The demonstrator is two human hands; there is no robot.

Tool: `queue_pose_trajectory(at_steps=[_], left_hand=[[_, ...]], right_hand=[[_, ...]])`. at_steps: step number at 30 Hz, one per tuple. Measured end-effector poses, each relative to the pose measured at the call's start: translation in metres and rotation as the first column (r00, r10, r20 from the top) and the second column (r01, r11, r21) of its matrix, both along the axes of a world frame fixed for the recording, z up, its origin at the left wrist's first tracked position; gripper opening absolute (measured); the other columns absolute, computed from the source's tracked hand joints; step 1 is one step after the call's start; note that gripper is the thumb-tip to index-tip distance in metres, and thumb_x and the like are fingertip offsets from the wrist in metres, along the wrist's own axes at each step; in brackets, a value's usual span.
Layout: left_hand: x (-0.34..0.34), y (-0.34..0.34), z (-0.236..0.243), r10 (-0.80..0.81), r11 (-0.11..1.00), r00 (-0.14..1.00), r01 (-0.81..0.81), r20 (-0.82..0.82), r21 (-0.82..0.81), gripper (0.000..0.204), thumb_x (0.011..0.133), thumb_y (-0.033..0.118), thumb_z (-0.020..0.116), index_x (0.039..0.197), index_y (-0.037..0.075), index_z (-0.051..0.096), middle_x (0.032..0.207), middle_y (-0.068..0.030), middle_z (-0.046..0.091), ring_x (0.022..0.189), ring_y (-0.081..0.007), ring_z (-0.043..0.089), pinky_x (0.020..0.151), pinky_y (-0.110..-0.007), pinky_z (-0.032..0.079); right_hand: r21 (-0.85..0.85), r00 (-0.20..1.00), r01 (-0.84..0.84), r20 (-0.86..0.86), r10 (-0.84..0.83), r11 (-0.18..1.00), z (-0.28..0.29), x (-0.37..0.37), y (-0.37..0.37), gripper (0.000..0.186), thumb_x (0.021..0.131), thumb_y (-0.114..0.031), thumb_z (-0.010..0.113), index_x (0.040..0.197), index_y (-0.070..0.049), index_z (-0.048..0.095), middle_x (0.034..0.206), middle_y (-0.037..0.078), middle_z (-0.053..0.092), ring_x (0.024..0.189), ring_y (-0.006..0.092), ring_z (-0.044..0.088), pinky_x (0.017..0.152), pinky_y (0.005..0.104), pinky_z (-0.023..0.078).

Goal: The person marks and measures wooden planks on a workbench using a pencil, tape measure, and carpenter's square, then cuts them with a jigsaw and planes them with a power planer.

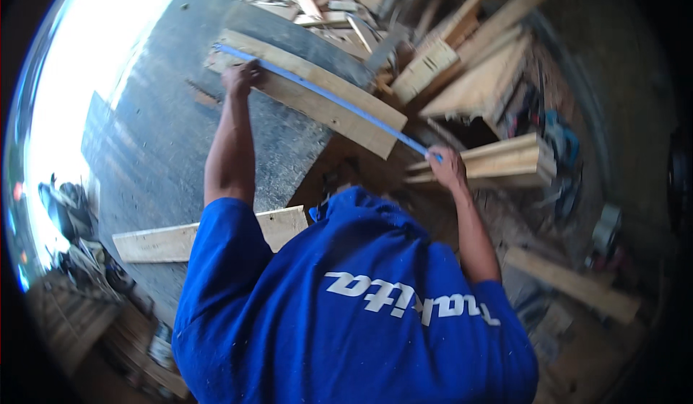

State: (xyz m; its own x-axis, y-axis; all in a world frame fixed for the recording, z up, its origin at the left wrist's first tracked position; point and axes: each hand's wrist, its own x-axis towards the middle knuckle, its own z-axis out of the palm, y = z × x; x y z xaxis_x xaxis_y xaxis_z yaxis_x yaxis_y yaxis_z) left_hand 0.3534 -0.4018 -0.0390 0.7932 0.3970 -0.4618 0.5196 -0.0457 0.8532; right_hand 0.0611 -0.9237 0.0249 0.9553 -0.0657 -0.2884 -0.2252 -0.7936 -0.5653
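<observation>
A pale wooden board [339, 124] lies slantwise across a dark worktable [159, 144], its right end reaching past the table's edge. Along the board runs a long, thin blue strip [317, 90] that looks like a measuring tape; I cannot make out any markings. Toward the board's far left end, my left hand [244, 77] is closed at the strip, fingers curled down against the wood. My right hand [447, 167] grips the strip's other end, just beyond the board's right end. Whatever else sits inside the right palm is hidden.
A second pale board [155, 244] lies on the table's near side. Long timbers [498, 162] stand just right of my right hand, with a blue tool [560, 138] beyond them. Scrap wood [325, 7] is heaped behind the table. Another plank [574, 285] lies at lower right.
</observation>
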Motion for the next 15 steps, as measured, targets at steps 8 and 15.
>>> queue_pose_trajectory(at_steps=[8, 15], left_hand=[[0.028, 0.059, -0.053, -0.088, 0.985, 0.993, 0.076, 0.074, 0.153, 0.041, 0.075, 0.032, 0.086, 0.097, -0.001, 0.076, 0.097, -0.0128, 0.075, 0.082, -0.02, 0.071, 0.069, -0.034, 0.055], [0.016, -0.011, -0.014, -0.038, 0.986, 0.998, 0.047, 0.058, -0.161, 0.033, 0.08, 0.012, 0.082, 0.102, -0.009, 0.069, 0.092, -0.0134, 0.071, 0.076, -0.022, 0.069, 0.063, -0.031, 0.058]], right_hand=[[0.025, 0.999, 0.032, 0.01, -0.033, 0.999, -0.044, -0.009, -0.003, 0.025, 0.09, -0.03, 0.067, 0.098, -0.007, 0.073, 0.101, 0.017, 0.071, 0.098, 0.0387, 0.066, 0.084, 0.0471, 0.052], [-0.061, 0.987, 0.161, 0.014, -0.16, 0.985, -0.056, -0.029, -0.015, 0.026, 0.09, -0.031, 0.067, 0.1, -0.008, 0.074, 0.105, 0.015, 0.071, 0.101, 0.0373, 0.066, 0.087, 0.0459, 0.053]])
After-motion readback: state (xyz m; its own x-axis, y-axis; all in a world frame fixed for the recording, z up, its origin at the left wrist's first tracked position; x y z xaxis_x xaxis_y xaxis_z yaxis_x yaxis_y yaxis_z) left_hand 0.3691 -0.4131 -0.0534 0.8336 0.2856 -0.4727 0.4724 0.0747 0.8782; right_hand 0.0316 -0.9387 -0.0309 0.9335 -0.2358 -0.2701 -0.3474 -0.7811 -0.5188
